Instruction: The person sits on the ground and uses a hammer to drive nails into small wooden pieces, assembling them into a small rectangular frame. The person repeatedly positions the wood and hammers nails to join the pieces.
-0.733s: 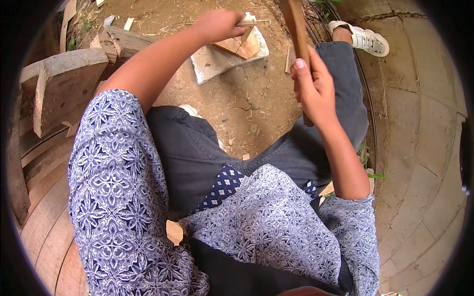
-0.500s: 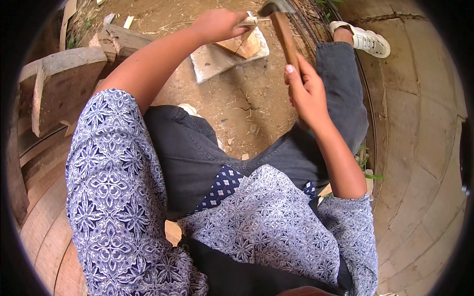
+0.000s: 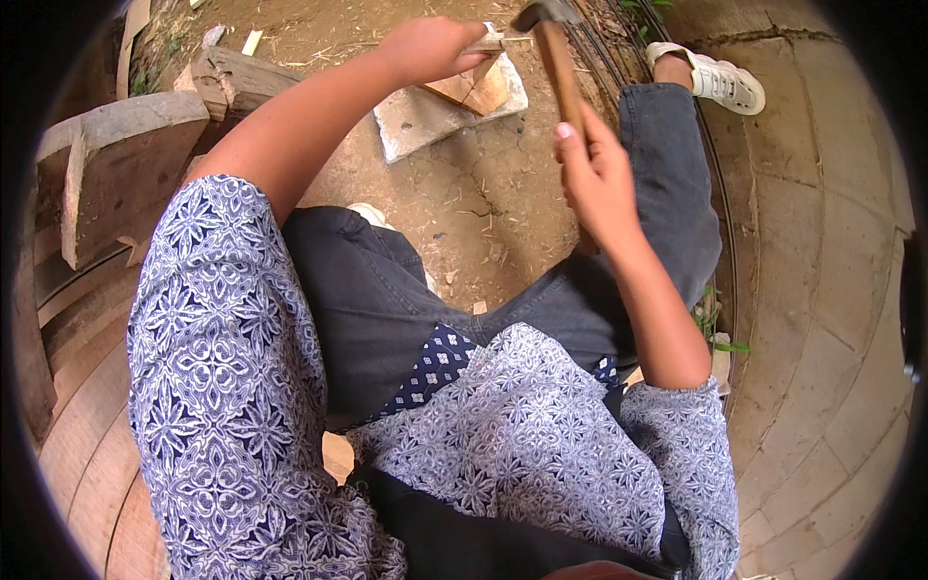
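My right hand (image 3: pixel 601 182) is closed round the wooden handle of a hammer (image 3: pixel 559 72). The hammer's dark metal head is at the top, just right of my left hand (image 3: pixel 432 48). My left fingers grip a thin pale strip of wood (image 3: pixel 491 42), with a slender tip sticking out to its right; what that tip is, I cannot make out. Below the strip lies a wooden block (image 3: pixel 480 92) with a cut face, resting on a whitish slab (image 3: pixel 411 126). My left fingertips are partly hidden behind the hand.
Weathered timber pieces (image 3: pixel 126 164) and curved planks (image 3: pixel 92 406) are at my left. My legs (image 3: pixel 667 184) straddle the dirt ground (image 3: pixel 474 213), which has scattered chips. A paved surface (image 3: pixel 802 290) runs along the right, with dark rods (image 3: pixel 710 145) beside my right leg.
The hammer head has shifted slightly to the right and turned a little, with my right hand still round the handle. My left hand and the wood strip stay in place.
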### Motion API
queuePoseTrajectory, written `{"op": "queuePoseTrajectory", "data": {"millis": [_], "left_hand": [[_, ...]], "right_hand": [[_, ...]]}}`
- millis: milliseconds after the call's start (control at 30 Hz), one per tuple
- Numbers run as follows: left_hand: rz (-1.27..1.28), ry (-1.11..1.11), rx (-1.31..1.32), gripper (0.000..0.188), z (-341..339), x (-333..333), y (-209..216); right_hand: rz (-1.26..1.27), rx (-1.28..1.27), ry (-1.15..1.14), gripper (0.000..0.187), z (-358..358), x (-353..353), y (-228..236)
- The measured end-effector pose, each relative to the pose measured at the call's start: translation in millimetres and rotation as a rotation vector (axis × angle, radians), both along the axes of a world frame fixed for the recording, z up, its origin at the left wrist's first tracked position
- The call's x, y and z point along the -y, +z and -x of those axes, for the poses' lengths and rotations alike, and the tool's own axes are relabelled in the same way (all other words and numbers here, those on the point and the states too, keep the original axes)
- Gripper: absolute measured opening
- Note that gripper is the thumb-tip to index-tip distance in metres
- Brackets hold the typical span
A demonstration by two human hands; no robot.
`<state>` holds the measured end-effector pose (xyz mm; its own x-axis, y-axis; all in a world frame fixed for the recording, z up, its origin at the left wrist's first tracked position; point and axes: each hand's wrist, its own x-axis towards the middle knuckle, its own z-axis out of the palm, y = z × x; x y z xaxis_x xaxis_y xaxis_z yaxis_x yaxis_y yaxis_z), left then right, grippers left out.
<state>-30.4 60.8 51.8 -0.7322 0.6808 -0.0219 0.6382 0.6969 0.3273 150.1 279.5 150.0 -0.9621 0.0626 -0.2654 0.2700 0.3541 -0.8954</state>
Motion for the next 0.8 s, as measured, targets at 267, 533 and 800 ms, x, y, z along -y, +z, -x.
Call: {"op": "queuePoseTrajectory", "data": {"millis": [267,533,800], "left_hand": [[-0.010,0.032,0.124,0.037,1,6,4],[-0.004,-0.031,0.010,0.036,7,7,-4],[-0.048,0.004,0.064,0.041,12,5,-4]], "right_hand": [[-0.057,-0.386,-0.015,0.040,10,5,21],[-0.023,-0.090,-0.029,0.038,3,3,-9],[0.069,0.024,0.000,0.042,-8,-2,2]]}}
